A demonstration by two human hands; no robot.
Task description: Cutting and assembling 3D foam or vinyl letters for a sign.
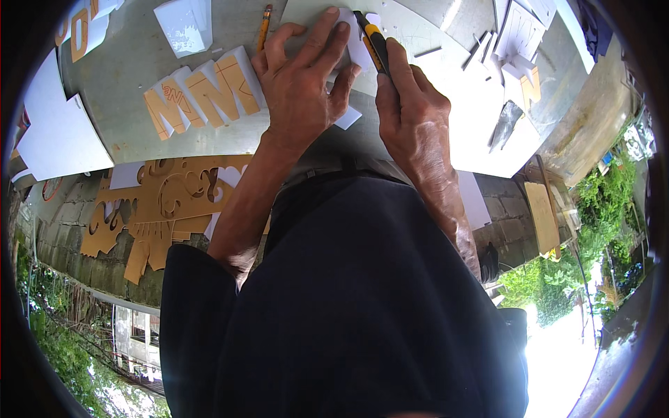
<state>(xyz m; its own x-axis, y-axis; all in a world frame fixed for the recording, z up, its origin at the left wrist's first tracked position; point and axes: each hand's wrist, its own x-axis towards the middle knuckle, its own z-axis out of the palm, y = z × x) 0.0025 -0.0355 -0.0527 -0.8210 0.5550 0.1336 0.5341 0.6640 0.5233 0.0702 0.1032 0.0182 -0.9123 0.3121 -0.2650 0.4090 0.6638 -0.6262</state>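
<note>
My right hand (417, 104) is closed round a black and yellow utility knife (375, 42), its front end pointing away from me. Beside it, my left hand (301, 87) lies with fingers spread over a small white piece (359, 50) on the table. The knife's front end is at that piece, though its blade is too small to make out. A yellow pencil (265, 28) rests just beyond my left fingers. To their left stand white, letter-shaped foam blocks (202, 94) with tan faces and red lines. A white scrap (348, 118) lies between my wrists.
The grey table (132, 70) holds a white block (184, 28) at the far left and a large white sheet (59, 136). At right are white offcuts (521, 31) and a dark flat piece (506, 125). Below the table's near edge lie cut brown sheets (164, 202).
</note>
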